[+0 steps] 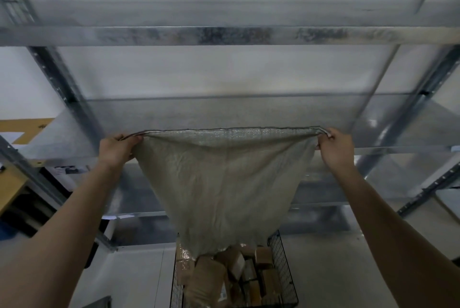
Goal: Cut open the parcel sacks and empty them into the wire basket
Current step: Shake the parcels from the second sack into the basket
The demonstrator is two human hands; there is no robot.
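Your left hand (117, 149) and right hand (336, 148) each pinch one corner of the sack (224, 183), fingers curled over its stitched seam. The sack is held raised, with the seam stretched level between the hands. Its long axis hangs straight down from the grips and tapers to the mouth. That mouth lies directly over the basket (286, 270), at the parcels (249, 273) heaped inside; whether it touches them cannot be told. Neither hand is nearer the basket. The sack is pale woven cloth, limp and flat, with no bulges, so it is judged emptied. Any further shake calls for keeping it plumb over the basket.
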